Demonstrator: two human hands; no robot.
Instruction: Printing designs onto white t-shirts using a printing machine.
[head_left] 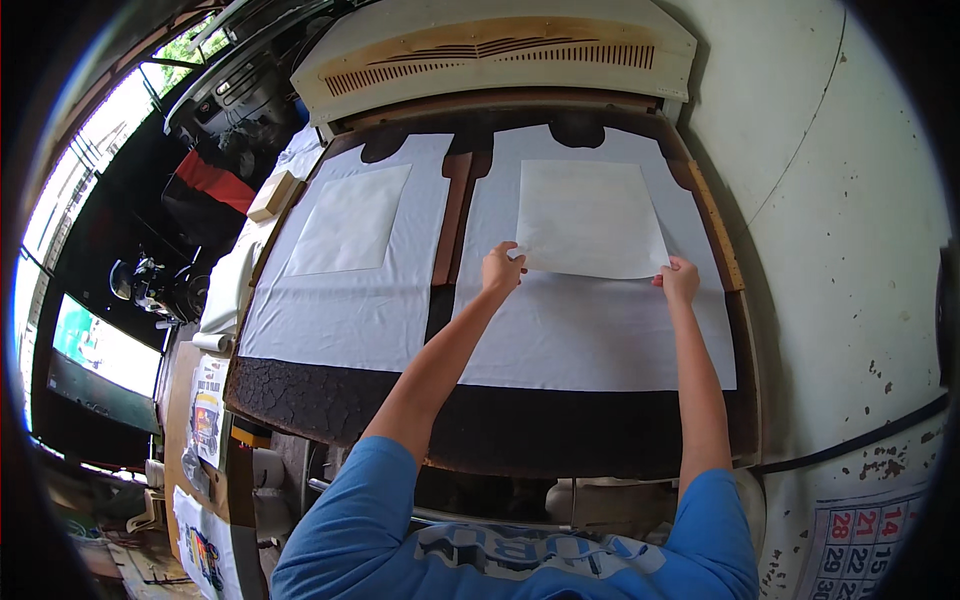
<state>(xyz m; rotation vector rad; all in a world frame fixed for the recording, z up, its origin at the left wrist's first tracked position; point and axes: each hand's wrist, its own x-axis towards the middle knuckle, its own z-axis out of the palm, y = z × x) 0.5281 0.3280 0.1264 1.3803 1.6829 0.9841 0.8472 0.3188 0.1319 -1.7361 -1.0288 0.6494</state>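
Two white shirt-shaped fabric pieces (340, 320) (590, 340) lie side by side on a dark, cracked press bed (300, 395). A white rectangular sheet (350, 215) rests flat on the left piece. Another white sheet (585, 215) is over the right piece, its near edge held at both lower corners. My left hand (501, 270) is closed on that sheet's lower left corner, and my right hand (676, 282) pinches its lower right corner, which curls slightly upward.
A cream vented hood (490, 75) spans the far side. A painted wall (830, 250) with a calendar (855, 540) is at right. At left are a wooden table (185, 370) with printed papers (205, 410), a cream box (270, 200), red cloth (215, 180) and a motorbike (150, 290).
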